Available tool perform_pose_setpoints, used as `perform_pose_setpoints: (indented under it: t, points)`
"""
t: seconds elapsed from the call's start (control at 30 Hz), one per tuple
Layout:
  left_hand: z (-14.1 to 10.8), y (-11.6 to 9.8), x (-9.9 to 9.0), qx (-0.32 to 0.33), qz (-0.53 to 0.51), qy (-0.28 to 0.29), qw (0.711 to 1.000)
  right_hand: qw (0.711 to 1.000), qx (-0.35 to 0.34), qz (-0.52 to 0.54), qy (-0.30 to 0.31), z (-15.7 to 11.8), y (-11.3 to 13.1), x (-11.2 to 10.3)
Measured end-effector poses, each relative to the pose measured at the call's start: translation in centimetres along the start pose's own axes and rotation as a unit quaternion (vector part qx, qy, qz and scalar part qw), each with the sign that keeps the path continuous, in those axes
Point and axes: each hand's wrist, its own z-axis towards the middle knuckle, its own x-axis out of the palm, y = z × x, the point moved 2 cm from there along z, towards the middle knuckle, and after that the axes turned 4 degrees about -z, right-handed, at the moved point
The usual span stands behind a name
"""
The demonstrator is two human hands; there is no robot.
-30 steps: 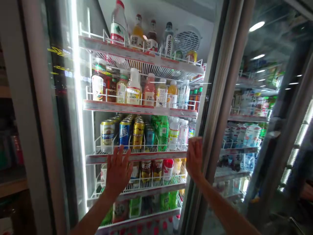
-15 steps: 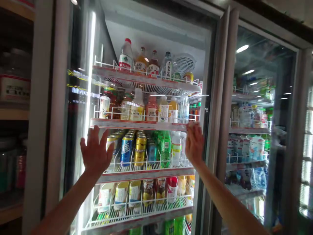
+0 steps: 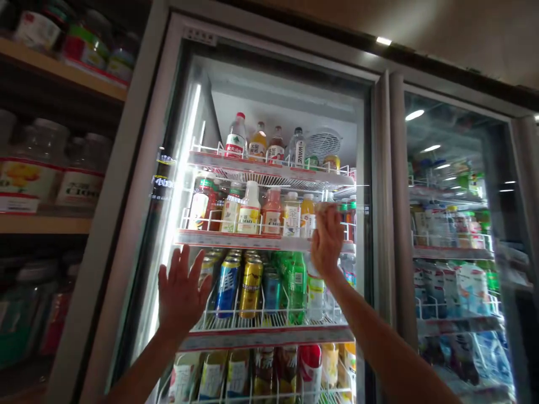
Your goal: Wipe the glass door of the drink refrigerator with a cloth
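My left hand is raised with its fingers spread and nothing in it, in front of the lower left part of a fridge's glass door. Farther right and higher, my right hand reaches up to the glass with its fingers close together. Something pale shows at its fingertips, too blurred to name. Behind the glass stand rows of drinks: a blue can, a gold can, a green bottle and several juice bottles.
Wooden shelves with large bottles stand at the left, beside the fridge frame. A second glass-door fridge full of drinks adjoins on the right. Signs and lights reflect in the glass.
The view has tilted upward and shifted left, showing more of the fridge top. My right hand has moved higher against the shelves; my left hand stays spread and sits lower against them.
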Motion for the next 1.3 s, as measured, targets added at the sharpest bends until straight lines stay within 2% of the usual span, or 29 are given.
perform_pose_setpoints:
  t: [0.07, 0.1, 0.13, 0.23, 0.27, 0.3, 0.33, 0.43, 0.47, 0.5, 0.57, 0.63, 0.67, 0.73, 0.83, 0.87, 0.9, 0.93, 1.0, 1.07, 1.1, 1.13, 1.17, 1.23, 1.27, 1.3]
  points:
    - [-0.3, 0.1, 0.0, 0.006, 0.007, -0.003, 1.000, 0.993, -0.102, 0.015, 0.063, 0.3, 1.5, 0.2]
    - [-0.5, 0.1, 0.0, 0.012, 0.009, -0.004, 1.000, 0.990, -0.118, 0.011, 0.077, 0.6, 1.6, 0.3]
    - [-0.6, 0.2, 0.0, 0.018, 0.010, -0.005, 1.000, 0.992, -0.103, 0.001, 0.073, 1.2, 1.1, 0.3]
    - [-0.1, 0.2, -0.3, 0.033, 0.005, -0.008, 0.999, 0.998, 0.052, -0.030, -0.009, 3.9, -1.3, 0.2]
    - [0.6, 0.2, -0.5, 0.036, 0.002, -0.015, 0.999, 0.996, 0.083, -0.032, -0.033, 4.5, -1.6, 0.3]
    - [1.7, 0.2, -0.7, 0.037, -0.001, -0.024, 0.999, 0.995, 0.083, -0.029, -0.043, 5.0, -1.4, 0.4]
    - [3.2, 0.3, -0.9, 0.034, -0.002, -0.033, 0.999, 0.997, 0.057, -0.022, -0.037, 5.2, -0.8, 0.7]
    - [8.4, 0.9, -1.3, -0.004, 0.007, -0.052, 0.999, 0.995, -0.091, -0.001, 0.036, 4.8, 1.4, 1.3]
    - [9.9, 1.1, -1.2, -0.019, 0.013, -0.048, 0.999, 0.992, -0.114, 0.000, 0.051, 4.8, 1.5, 1.4]
    - [11.2, 1.4, -1.1, -0.031, 0.017, -0.040, 0.999, 0.993, -0.109, -0.002, 0.052, 5.2, 1.0, 1.4]
    - [12.6, 1.7, -0.6, -0.036, 0.020, -0.024, 0.999, 0.999, -0.028, -0.015, 0.009, 6.9, -0.8, 1.2]
    - [12.7, 2.0, 0.0, -0.032, 0.016, -0.018, 0.999, 0.998, 0.058, -0.027, -0.030, 8.6, -1.7, 1.2]
    - [12.5, 2.0, 0.2, -0.031, 0.013, -0.019, 0.999, 0.997, 0.067, -0.029, -0.030, 9.2, -1.3, 1.3]
    - [12.0, 2.1, 0.5, -0.033, 0.009, -0.022, 0.999, 1.000, 0.010, -0.023, 0.011, 9.1, 1.5, 1.8]
    - [11.7, 2.2, 0.6, -0.032, 0.009, -0.027, 0.999, 0.981, -0.178, 0.014, 0.081, 7.3, 7.2, 2.6]
    - [11.8, 2.2, 0.6, -0.030, 0.010, -0.031, 0.999, 0.970, -0.224, 0.025, 0.096, 6.9, 8.2, 2.8]
    - [11.8, 2.3, 0.5, -0.028, 0.011, -0.036, 0.999, 0.966, -0.237, 0.033, 0.101, 6.9, 8.6, 2.9]
    - [11.8, 2.3, 0.6, -0.026, 0.012, -0.038, 0.999, 0.971, -0.216, 0.037, 0.094, 7.4, 8.4, 3.1]
    - [11.9, 2.4, 0.6, -0.023, 0.013, -0.040, 0.999, 0.994, -0.092, 0.038, 0.045, 9.3, 6.9, 3.4]
    - [11.8, 2.5, 0.7, -0.025, 0.013, -0.039, 0.999, 0.999, 0.023, 0.037, -0.001, 11.1, 5.9, 3.8]
    - [11.8, 2.5, 0.7, -0.026, 0.012, -0.037, 0.999, 0.999, 0.034, 0.039, -0.005, 11.5, 6.2, 4.0]
    - [11.8, 2.5, 0.7, -0.027, 0.010, -0.036, 0.999, 0.999, 0.009, 0.042, 0.007, 11.6, 7.0, 4.1]
    - [11.8, 2.4, 0.6, -0.028, 0.008, -0.034, 0.999, 0.997, -0.048, 0.047, 0.032, 11.4, 8.0, 4.2]
    - [11.8, 2.4, 0.6, -0.031, 0.005, -0.030, 0.999, 0.976, -0.192, 0.057, 0.091, 10.4, 10.0, 4.1]
    - [11.8, 2.3, 0.5, -0.032, 0.005, -0.027, 0.999, 0.963, -0.240, 0.059, 0.111, 10.0, 10.5, 4.0]
    - [11.8, 2.4, 0.5, -0.033, 0.004, -0.026, 0.999, 0.958, -0.254, 0.057, 0.118, 9.9, 10.4, 3.9]
